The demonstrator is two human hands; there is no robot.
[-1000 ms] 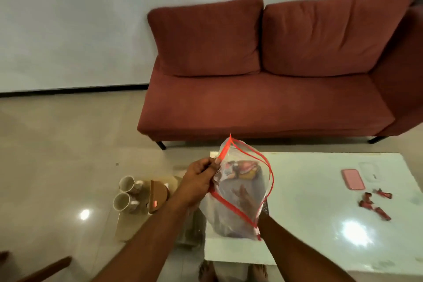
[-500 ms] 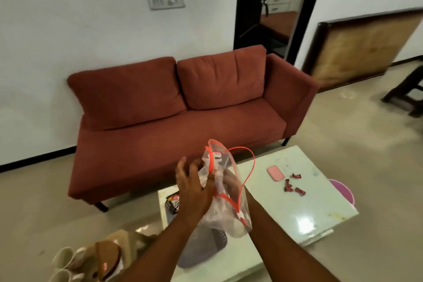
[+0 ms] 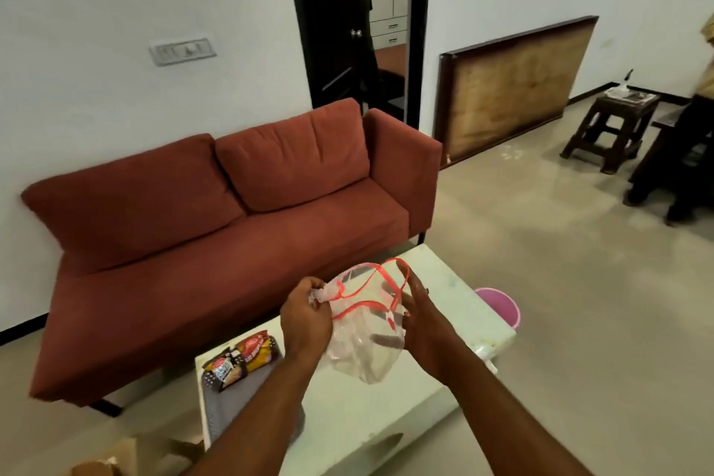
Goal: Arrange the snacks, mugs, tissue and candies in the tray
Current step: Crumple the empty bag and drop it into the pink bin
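Note:
I hold a clear plastic bag with red trim (image 3: 363,325) in the air over the white table (image 3: 456,305). My left hand (image 3: 305,315) is closed on the bag's crumpled left edge. My right hand (image 3: 419,315) lies against the bag's right side with its fingers spread. The bag looks nearly empty. Snack packets (image 3: 241,359) lie in the grey tray (image 3: 232,410) at the table's left end, partly hidden by my left forearm.
A red sofa (image 3: 216,228) stands behind the table. A pink bucket (image 3: 500,307) sits on the floor at the table's right end. A cardboard box (image 3: 108,460) is at the lower left. Dark wooden stools (image 3: 614,127) stand far right; a person is in the doorway (image 3: 363,23).
My view has swung right and up. The snack packets that were inside the bag now lie in the tray. My right hand has come out of the bag onto its side.

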